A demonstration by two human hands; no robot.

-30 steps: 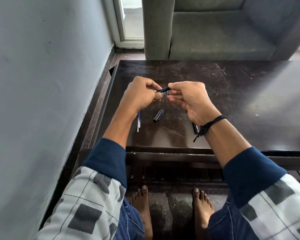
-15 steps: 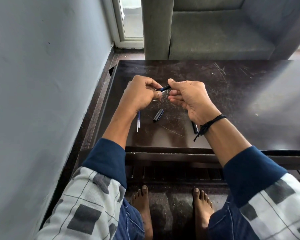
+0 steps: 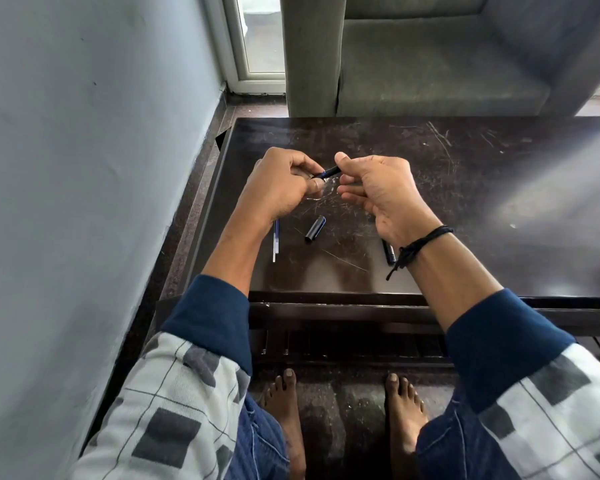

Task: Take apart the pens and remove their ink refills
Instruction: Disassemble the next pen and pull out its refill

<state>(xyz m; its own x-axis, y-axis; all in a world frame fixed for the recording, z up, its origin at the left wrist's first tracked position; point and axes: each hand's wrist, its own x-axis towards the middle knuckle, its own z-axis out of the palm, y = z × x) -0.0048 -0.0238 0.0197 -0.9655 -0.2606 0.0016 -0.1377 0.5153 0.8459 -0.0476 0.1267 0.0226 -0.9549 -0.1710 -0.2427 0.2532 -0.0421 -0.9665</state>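
Both hands are raised over the dark, scratched bench [image 3: 465, 174], facing each other; the left hand [image 3: 278, 188] has its grip closed on the near-left end of a blue pen [image 3: 328, 173], thumb and forefinger pinching it where a bright metal tip shows; the right hand [image 3: 378, 195] pinches the far-right end under its thumb, the other fingers curled loosely below; the pen spans the short gap between the two grips, tilted up toward the right. On the bench below, a refill [image 3: 275, 240] lies just right of the left wrist; a cap [image 3: 315, 229] lies between the wrists; a black piece [image 3: 389, 252] shows partly beside the right wrist, which wears a black cord [image 3: 420, 245].
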